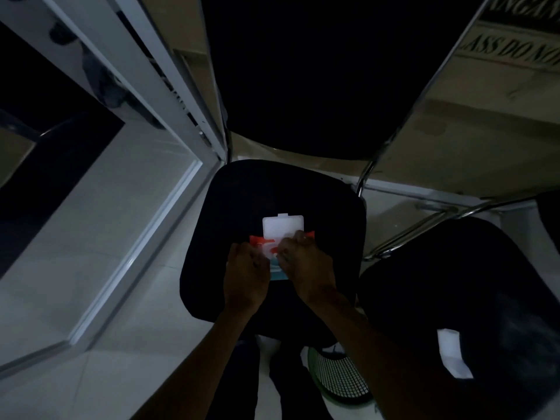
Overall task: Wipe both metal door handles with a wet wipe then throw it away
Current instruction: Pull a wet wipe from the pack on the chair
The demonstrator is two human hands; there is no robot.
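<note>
We're working w/ the wet wipe pack (274, 253), which is lying on the black chair seat (230, 207) at center frame, its white flip lid (282, 227) standing open toward the top of the pic. Main risk as we judge it: the light pack is lifting or sliding w/ the pull if the left hand isn't pinning it, or several wipes are coming out in a clump, or one is tearing. The dim light is also making the opening hard to see.

Left hand (246, 272) is lying over the pack's lower-left edge, knuckles up, fingers bent down onto it, apparently bracing it. Right hand (303, 262) is sitting over the opening, fingers curled in as if pinching at a wipe; we can't tell whether it's actually got one, since the fingertips are hidden.

Both forearms are reaching up from bottom frame. A green mesh bin (339, 377) is sitting at lower center-right, under the chair edge. Door handles aren't clearly showing.
</note>
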